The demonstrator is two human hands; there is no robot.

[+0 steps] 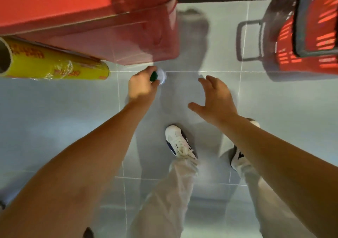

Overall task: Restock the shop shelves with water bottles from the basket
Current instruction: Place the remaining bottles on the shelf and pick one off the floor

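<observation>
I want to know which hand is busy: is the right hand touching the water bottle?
Apart. The head view shows tiled floor between the open right hand and the water bottle, which the left hand grips.

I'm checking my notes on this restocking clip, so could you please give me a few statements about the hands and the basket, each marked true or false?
1. The left hand grips a bottle with a green cap. True.
2. The right hand holds a second bottle. False: it is open, fingers spread, holding nothing.
3. The red basket stands on the floor at the upper right. True.
4. The yellow tube lies inside the basket. False: it is far left, apart from the basket.
5. Both hands touch the basket. False: neither does.
</observation>
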